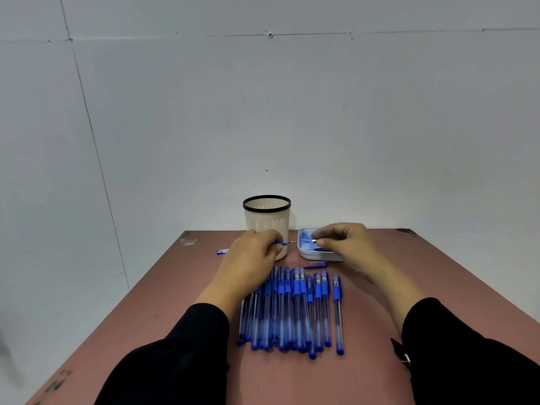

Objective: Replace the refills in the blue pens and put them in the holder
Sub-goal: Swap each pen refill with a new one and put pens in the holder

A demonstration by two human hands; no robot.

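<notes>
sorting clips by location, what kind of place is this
Probably a bare indoor workstation set up for a desk task, not a home. A plain reddish table stands against a blank grey panelled wall, with only blue pens, a pen holder and a small tray.

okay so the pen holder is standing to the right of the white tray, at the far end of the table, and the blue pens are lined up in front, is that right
Not quite. In the head view the pen holder stands to the left of the white tray, not the right. The rest holds: both sit at the far end of the table, and the blue pens lie in a row nearer the person.
</notes>
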